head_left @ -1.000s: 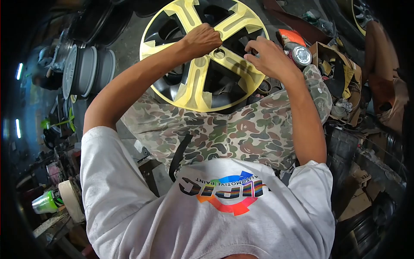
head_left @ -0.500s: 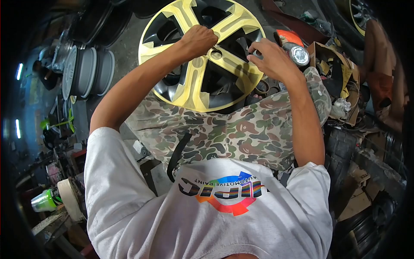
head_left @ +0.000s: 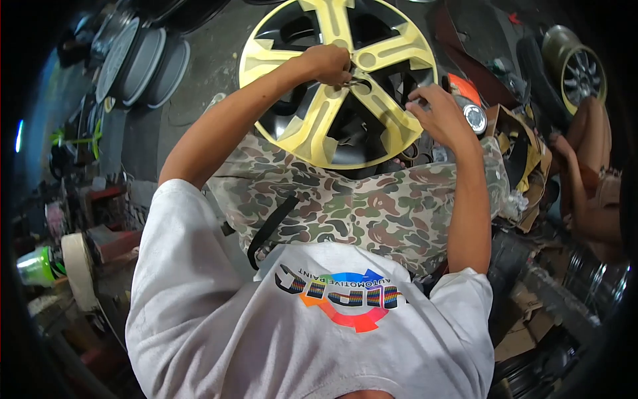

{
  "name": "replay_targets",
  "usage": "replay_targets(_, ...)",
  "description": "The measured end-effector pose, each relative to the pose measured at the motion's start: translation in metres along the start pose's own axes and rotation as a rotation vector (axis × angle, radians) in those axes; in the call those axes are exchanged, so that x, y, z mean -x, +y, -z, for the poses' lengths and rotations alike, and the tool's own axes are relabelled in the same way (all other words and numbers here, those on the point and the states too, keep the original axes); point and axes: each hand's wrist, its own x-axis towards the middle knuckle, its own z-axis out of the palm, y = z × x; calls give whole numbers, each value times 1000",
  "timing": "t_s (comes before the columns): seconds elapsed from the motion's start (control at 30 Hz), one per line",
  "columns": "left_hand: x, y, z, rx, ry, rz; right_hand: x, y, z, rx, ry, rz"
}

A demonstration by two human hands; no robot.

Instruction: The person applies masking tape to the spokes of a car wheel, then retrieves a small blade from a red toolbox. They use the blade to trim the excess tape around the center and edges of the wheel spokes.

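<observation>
A wheel rim point(head_left: 323, 116) with black recesses stands in front of my camouflage-covered legs. Yellow masking tape covers its spokes and outer lip. My left hand point(head_left: 329, 64) is closed at the hub, its fingertips pinched beside the round centre hole point(head_left: 361, 86). Something small may be between those fingertips, but I cannot make it out. Near the rim's right edge hovers my right hand point(head_left: 441, 118), its fingers bent and apart with nothing visible in them. Just beyond it is a can with a silver end point(head_left: 474, 119), next to an orange item point(head_left: 463, 88).
A cardboard box point(head_left: 531, 143) of scraps sits at the right. Beyond it are another person's bare leg and arm point(head_left: 577, 156) and a bronze-coloured wheel point(head_left: 581, 73). Grey rims point(head_left: 143, 66) stand at the left, above a green-and-clear cup point(head_left: 36, 266).
The whole view has shifted and tilted a little. My left hand has moved down closer to the centre hole. My right hand stays off the rim's right side.
</observation>
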Motion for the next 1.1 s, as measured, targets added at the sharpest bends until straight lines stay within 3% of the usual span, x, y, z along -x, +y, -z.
replay_targets(0.17,40,-26,11,294,450,6,-2,-11,1,3,-39,20)
replay_targets(0.2,39,-42,1,316,613,-97,-5,-13,1,2,-42,22)
replay_targets(0.23,51,-34,8,389,608,-6,-6,-18,3,-8,-42,58)
replay_targets(0.27,48,-39,-7,457,777,-62,-7,-26,4,-24,-45,102)
replay_targets(0.3,46,-38,-22,726,786,-27,-8,-36,4,-20,-71,104)
replay_targets(0.4,75,4,-25,904,726,80,-9,-65,3,6,-120,169)
replay_targets(0.43,95,24,-12,1100,608,122,-11,-73,0,-34,-147,155)
replay_targets(0.47,78,33,-26,851,841,110,-11,-80,-4,-69,-162,134)
replay_targets(0.53,80,62,-30,967,1040,66,-15,-88,-6,-157,-305,3)
replay_targets(0.6,84,78,-35,996,1112,168,-16,-91,-8,-295,-383,-12)
replay_targets(0.7,85,76,-48,1015,1110,199,-17,-95,-14,-387,-387,-86)
replay_targets(0.8,87,77,-46,1002,1140,181,-26,-89,-19,-399,-419,-54)
replay_targets(0.87,89,81,-42,987,1142,154,-30,-91,-21,-378,-291,-25)
replay_targets(0.93,86,86,-44,1003,1146,148,-37,-80,-17,-361,-300,26)
replay_targets(1.0,82,89,-47,833,1178,163,-45,-60,-15,-292,-325,-123)
replay_targets(1.1,82,87,-50,808,1220,177,-49,-70,-20,-217,-304,7)
